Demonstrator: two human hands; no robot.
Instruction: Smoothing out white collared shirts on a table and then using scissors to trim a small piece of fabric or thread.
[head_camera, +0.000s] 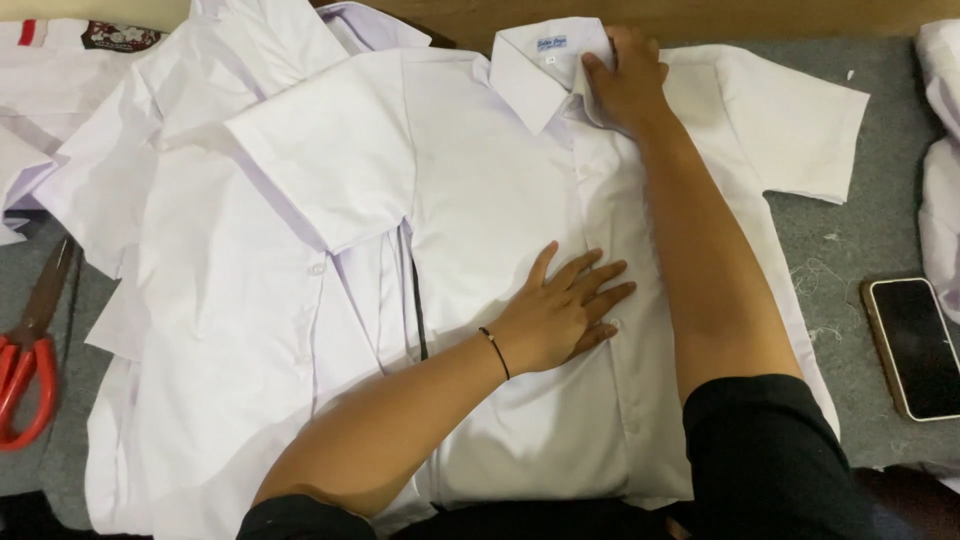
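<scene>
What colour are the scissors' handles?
Red: the metal scissors with looped plastic handles, seen best in the head view.

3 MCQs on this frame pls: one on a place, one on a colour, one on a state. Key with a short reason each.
1. Where do the scissors lie?
A. at the left edge of the grey surface
B. on the shirt collar
C. beside the phone

2. What colour are the scissor handles?
A. blue
B. red
C. black

3. How does the left hand sit on the white shirt?
A. clenched in a fist
B. lifted clear of it
C. flat, fingers spread

Key:
1 A: they lie far left, beside the stacked shirts, while the phone is far right.
2 B: both handle loops are red.
3 C: the palm presses the shirt front near the button placket, while the right hand rests at the collar.
</scene>
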